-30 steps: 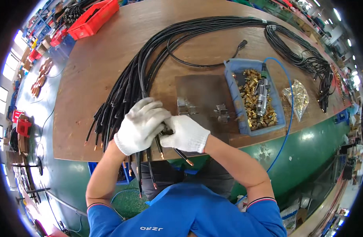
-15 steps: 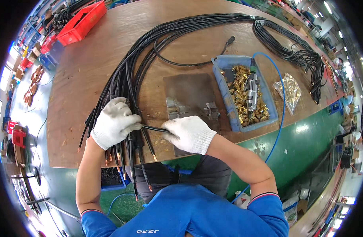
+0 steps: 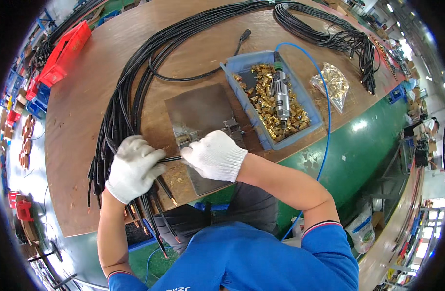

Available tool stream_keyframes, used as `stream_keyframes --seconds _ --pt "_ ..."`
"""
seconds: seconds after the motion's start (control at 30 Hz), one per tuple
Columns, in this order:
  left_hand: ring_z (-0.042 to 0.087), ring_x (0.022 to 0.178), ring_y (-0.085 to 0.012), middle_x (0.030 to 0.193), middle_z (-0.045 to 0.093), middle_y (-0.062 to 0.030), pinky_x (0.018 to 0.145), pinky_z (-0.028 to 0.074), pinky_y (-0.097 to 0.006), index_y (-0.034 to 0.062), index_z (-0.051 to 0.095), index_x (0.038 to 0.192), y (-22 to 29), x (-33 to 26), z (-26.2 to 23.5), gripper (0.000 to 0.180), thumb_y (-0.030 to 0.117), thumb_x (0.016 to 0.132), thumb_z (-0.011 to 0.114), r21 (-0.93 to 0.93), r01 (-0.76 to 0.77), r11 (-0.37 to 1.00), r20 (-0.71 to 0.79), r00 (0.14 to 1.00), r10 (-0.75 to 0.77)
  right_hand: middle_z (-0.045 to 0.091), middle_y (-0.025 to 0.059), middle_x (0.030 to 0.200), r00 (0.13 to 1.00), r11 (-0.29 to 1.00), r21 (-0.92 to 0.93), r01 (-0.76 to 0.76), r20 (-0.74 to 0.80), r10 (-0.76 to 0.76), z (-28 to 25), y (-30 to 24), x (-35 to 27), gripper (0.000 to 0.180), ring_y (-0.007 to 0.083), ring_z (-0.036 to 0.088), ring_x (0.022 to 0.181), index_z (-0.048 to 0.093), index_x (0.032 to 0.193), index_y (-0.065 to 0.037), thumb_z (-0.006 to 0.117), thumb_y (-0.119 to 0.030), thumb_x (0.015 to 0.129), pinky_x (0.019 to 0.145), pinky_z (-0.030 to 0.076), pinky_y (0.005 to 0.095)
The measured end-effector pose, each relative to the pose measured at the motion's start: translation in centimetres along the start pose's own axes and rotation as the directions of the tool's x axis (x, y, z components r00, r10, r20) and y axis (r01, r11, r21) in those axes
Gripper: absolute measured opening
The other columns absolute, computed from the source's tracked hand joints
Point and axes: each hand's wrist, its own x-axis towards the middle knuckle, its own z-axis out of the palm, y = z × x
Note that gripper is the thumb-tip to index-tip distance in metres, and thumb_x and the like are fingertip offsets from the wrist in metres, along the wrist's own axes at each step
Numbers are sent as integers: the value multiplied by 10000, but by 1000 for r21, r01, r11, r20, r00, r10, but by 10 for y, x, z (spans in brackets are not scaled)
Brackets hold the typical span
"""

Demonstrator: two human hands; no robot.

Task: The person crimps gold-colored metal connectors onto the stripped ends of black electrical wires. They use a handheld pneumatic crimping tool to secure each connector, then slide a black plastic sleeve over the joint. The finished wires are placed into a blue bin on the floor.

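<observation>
One brown wooden workbench, green floor, red bins

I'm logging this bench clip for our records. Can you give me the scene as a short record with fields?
setting: round wooden table with a green edge
left hand: white-gloved left hand gripping a black cable near its end
right hand: white-gloved right hand holding the cable's tip at a small metal fixture
under fixture: grey metal plate
cable bundle: black cables looping across the table, ends hanging over the near edge
bin: blue tray of brass fittings with a pneumatic tool lying in it
other: clear bag of brass parts; red bin
</observation>
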Motion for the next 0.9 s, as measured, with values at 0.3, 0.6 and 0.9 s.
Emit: stream_keyframes --seconds 0.3,0.6,0.9 --pt "717 830 -398 936 708 -174 733 576 -474 77 714 1154 3 9 35 203 105 952 720 -140 220 965 218 958 -187 772 96 913 988 988 -110 -104 105 116 -65 90 -16 204 347 770 825 764 985 -160 607 -288 970 724 617 468" --pt "715 817 -365 921 685 -139 720 570 -456 157 712 1270 3 18 49 305 160 966 726 -122 211 970 113 974 -198 750 220 1184 890 885 -395 -245 271 367 -70 190 -30 322 409 709 1118 698 1219 -71 609 -135 916 989 558 518" --pt "703 831 -379 930 670 -152 745 575 -454 166 718 1321 2 17 44 347 134 976 694 -180 252 951 124 965 -232 734 272 1163 906 910 -268 -317 198 374 -61 208 -30 367 453 699 1100 664 1222 -36 686 -231 912 981 561 513"
